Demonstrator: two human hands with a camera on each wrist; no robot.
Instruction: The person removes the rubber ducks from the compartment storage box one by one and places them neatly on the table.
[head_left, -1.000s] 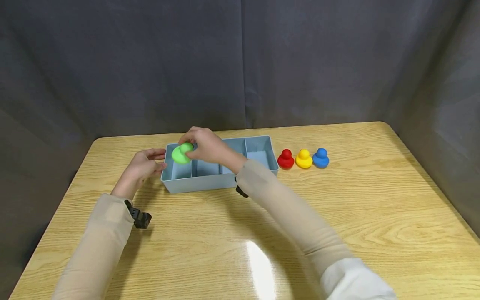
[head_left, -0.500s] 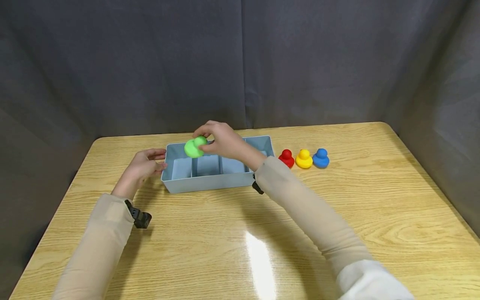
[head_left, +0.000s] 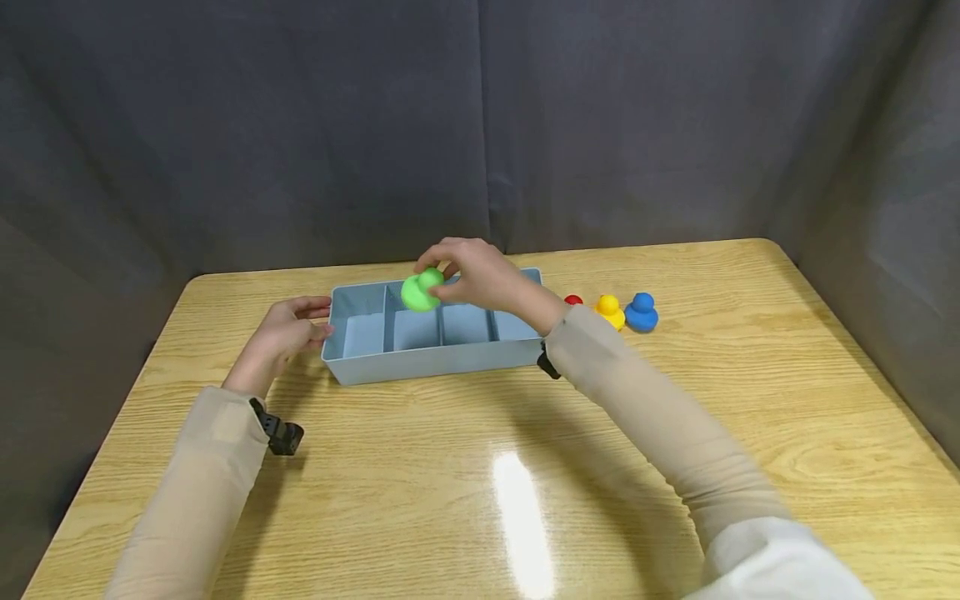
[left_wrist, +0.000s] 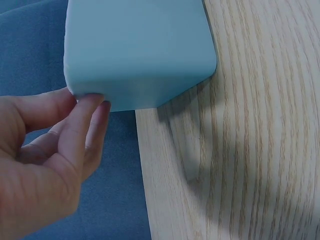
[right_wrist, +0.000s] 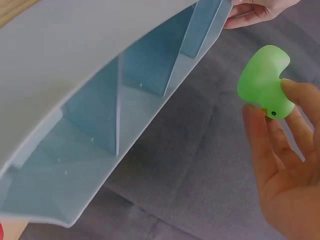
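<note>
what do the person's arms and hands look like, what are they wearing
Both hands, left hand and right hand, are bare. Each arm wears a snug beige long sleeve; white fabric shows at the right upper arm. A small black device sits at each wrist.

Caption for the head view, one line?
Right hand holds a green duck over the tray; left hand steadies its end.

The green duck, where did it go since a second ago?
The right hand carried the green duck, pinched in its fingers, rightward from above the blue box's left end to above its middle compartments. The left hand stayed touching the box's left end. Box, yellow duck and blue duck did not move.
</note>
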